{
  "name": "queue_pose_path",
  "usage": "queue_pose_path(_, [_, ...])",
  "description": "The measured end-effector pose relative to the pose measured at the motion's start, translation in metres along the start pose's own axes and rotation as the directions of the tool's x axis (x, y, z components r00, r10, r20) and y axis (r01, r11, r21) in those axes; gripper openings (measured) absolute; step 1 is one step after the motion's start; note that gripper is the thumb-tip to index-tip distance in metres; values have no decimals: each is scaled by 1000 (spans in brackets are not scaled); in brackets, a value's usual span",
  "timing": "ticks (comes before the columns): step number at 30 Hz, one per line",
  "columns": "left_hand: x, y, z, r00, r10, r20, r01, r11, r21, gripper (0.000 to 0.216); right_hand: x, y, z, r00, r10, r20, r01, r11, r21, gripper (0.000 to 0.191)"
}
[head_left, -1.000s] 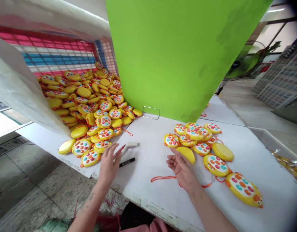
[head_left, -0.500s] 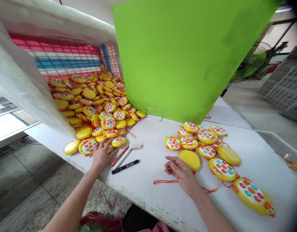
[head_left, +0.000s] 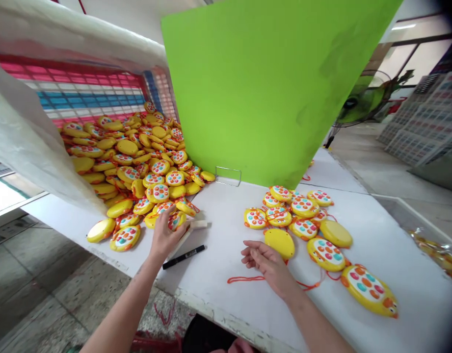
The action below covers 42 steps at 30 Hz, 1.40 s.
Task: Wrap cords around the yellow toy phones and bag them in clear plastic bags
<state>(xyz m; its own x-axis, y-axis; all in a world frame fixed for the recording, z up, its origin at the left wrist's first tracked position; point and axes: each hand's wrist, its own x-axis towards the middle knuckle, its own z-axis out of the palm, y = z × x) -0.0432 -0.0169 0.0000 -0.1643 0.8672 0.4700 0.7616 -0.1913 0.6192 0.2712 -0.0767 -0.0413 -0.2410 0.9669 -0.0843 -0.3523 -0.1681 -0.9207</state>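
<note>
Left hand [head_left: 166, 239] now at the heap's [head_left: 126, 147] near edge, thumb and fingers straddling a toy [head_left: 177, 220] just ahead of the palm; gripped or not, I can't tell! Right hand [head_left: 264, 264], loosely open, sits well apart, beside an upturned toy [head_left: 280, 242].

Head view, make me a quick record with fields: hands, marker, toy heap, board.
Left hand: at a spotted toy, grip unclear
Right hand: loosely curled, beside a plain yellow toy
Black marker: on the white table, near the left hand
Green board: upright, at the back
Toy heap: left of the board
</note>
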Motion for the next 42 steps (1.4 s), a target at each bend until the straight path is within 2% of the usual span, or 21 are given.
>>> queue_pose_path(2, [-9,27,-1,993,114,-3,-114,993,-11,62,0,-1,1,1000,6,29,-7,1000,30,37])
queue_pose_path(5, [-33,71,11,960,263,90,-252,960,-120,64,-2,-4,6,995,13,102,-23,995,93,47])
queue_pose_path(8, [-66,106,35,928,308,208,-226,912,-342,68,-7,-6,12,984,20,175,-43,990,132,61])
queue_pose_path(10, [-85,115,49,882,361,303,-194,864,-464,78,-11,-6,16,989,37,147,-56,990,130,60])
queue_pose_path(12, [-94,110,54,855,399,331,-222,859,-462,79,-13,-6,17,995,60,80,-70,989,127,51])
queue_pose_path(13, [-94,100,52,873,384,301,-249,881,-402,75,-12,-6,16,996,71,52,-77,988,130,48])
queue_pose_path(14, [-91,88,47,911,338,236,-261,917,-303,69,-12,-6,15,996,82,32,-86,986,141,47])
queue_pose_path(16, [-80,56,30,985,171,4,-170,984,-54,58,-9,-5,12,995,99,7,-99,980,174,48])
queue_pose_path(17, [-74,39,19,989,82,-120,-76,996,49,57,-8,-5,11,994,107,-1,-105,977,188,49])
queue_pose_path(19, [-64,13,-3,961,-7,-275,52,987,154,61,-6,-6,10,993,119,9,-119,972,201,52])
queue_pose_path(21, [-63,2,-18,940,-23,-342,84,983,164,60,-5,-7,11,994,103,44,-110,974,200,58])
queue_pose_path(23, [-72,9,-20,964,-53,-260,72,995,63,51,-5,-7,13,994,76,81,-90,978,188,65])
queue_pose_path(25, [-85,27,-9,993,-118,-13,115,981,-154,41,-5,-7,15,994,51,97,-67,984,165,65])
queue_pose_path(27, [-96,51,9,948,-142,286,252,882,-398,39,-6,-5,17,993,32,112,-47,989,137,59])
queue_pose_path(29, [-104,74,26,880,-84,467,379,718,-584,43,-7,-3,17,989,22,144,-39,993,113,54])
queue_pose_path(32, [-109,95,43,845,30,534,449,502,-739,52,-8,0,16,984,35,177,-45,997,57,51])
queue_pose_path(34, [-110,100,50,839,25,543,483,424,-766,54,-9,1,15,981,32,192,-35,999,13,51])
queue_pose_path(38, [-115,95,58,810,-39,585,556,369,-745,50,-10,1,16,969,27,246,-14,998,-54,59])
queue_pose_path(40, [-117,93,58,814,-17,581,541,386,-747,51,-10,1,16,969,42,244,-18,995,-101,60])
queue_pose_path(42, [-119,94,58,817,12,576,528,387,-756,61,-11,1,16,973,45,225,-11,989,-151,57])
